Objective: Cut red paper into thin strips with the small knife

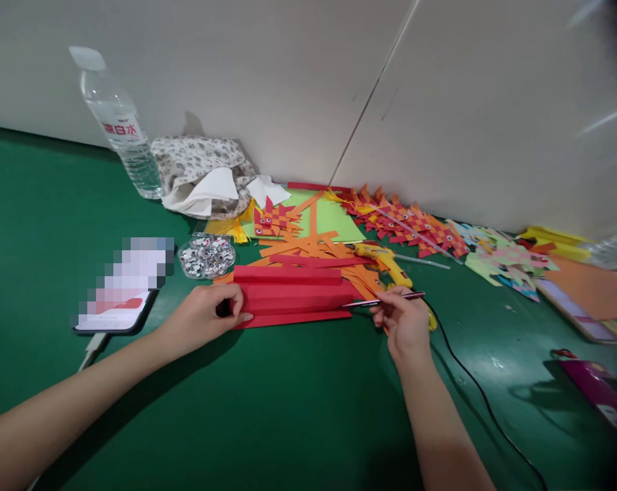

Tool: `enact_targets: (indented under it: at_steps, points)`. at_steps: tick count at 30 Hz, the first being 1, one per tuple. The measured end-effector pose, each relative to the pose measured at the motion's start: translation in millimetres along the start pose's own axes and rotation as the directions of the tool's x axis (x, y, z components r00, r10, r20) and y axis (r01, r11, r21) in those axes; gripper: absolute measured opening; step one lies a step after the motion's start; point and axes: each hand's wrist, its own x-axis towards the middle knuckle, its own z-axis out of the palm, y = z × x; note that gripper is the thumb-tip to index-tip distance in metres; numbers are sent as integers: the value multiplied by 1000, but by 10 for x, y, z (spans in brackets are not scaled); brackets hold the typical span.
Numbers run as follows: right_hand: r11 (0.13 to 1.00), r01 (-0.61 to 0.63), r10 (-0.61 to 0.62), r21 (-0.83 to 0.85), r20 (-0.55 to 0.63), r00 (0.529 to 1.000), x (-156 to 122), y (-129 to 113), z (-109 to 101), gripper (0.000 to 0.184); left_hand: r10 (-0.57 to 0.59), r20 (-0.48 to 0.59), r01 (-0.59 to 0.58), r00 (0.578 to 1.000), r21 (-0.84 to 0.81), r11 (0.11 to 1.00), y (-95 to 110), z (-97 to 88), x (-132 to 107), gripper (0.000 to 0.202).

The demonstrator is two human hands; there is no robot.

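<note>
A red folded paper sheet point(292, 294) lies on the green table point(267, 409) in front of me. My left hand point(206, 315) grips its left edge, fingers curled over the paper. My right hand point(403, 320) pinches a thin pen-like tool point(384, 299) whose tip rests at the sheet's right edge. Orange paper strips point(313, 249) lie just behind the red sheet.
A phone point(121, 300) on a cable lies left, beside a dish of googly eyes point(206, 256). A water bottle point(116, 123), a cloth pouch with tissues point(203, 174), a yellow glue gun point(387, 262) with black cord, and woven paper figures point(405, 221) stand along the wall.
</note>
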Motion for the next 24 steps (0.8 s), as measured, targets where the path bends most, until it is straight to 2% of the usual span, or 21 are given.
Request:
enact_targets:
  at_steps: [5, 13, 16, 20, 24]
  points:
    - [999, 42, -40, 16, -67, 997, 53, -31, -68, 20, -3, 2, 3, 1000, 7, 1000, 11, -9, 12, 24]
    - [982, 188, -183, 12, -178, 967, 31, -61, -85, 19, -6, 2, 6, 1000, 17, 1000, -5, -1, -6, 24]
    - [963, 251, -223, 101, -225, 948, 4, -58, -80, 18, -3, 0, 3, 1000, 3, 1000, -2, 2, -3, 24]
    - [945, 261, -223, 196, -197, 955, -62, -73, -31, 17, -7, -7, 7, 1000, 3, 1000, 8, -5, -2, 24]
    - [896, 405, -345, 182, -288, 893, -106, -92, 2, 17, -12, -17, 12, 1000, 12, 1000, 0, -3, 0, 24]
